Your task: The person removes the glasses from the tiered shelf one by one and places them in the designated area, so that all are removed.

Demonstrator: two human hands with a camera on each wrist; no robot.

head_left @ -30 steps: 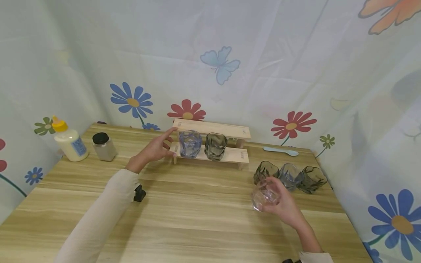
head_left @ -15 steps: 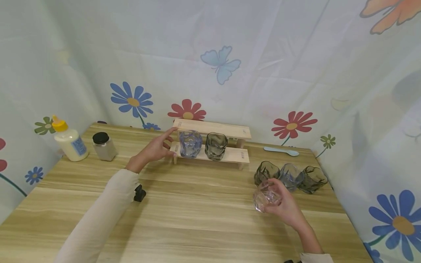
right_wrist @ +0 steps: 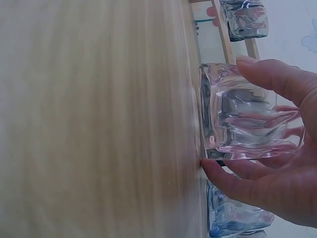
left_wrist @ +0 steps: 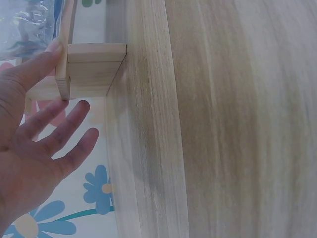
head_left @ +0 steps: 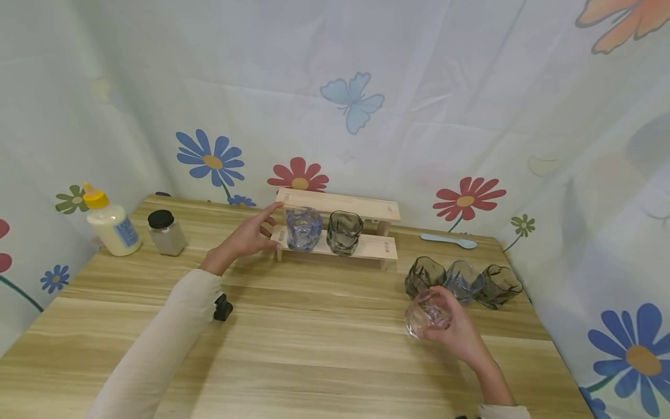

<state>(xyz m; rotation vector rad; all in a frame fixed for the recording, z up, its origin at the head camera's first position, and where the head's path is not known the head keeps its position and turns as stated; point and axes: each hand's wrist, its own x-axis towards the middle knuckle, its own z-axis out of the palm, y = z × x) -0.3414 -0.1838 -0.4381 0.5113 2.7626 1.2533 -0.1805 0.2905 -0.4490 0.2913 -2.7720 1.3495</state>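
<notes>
My right hand [head_left: 455,329] grips a clear pink-tinted glass [right_wrist: 247,116] between thumb and fingers, tilted in the head view and close over the table. It overlaps a dark green glass [head_left: 425,274] behind it there. At the left end of a two-step wooden rack [head_left: 335,202], my left hand [head_left: 252,235] rests its index fingertip by the upper step and its thumb at the lower step; the other fingers are spread loosely. On the lower step stand a blue-tinted glass [head_left: 304,230] and a grey-green glass [head_left: 344,233], side by side. The left thumb [left_wrist: 42,62] touches the rack's edge.
Beside the dark green glass stand another bluish glass [head_left: 464,281] and a further green one [head_left: 499,286]. A light blue spoon [head_left: 448,240] lies behind them. At the left are a yellow-capped bottle [head_left: 114,228] and a black-lidded jar [head_left: 166,234]. A flowered curtain [head_left: 251,87] backs the table.
My right hand has shifted very slightly to the right and nearer with the pink-tinted glass. The left hand, the rack and the other glasses stay as they were.
</notes>
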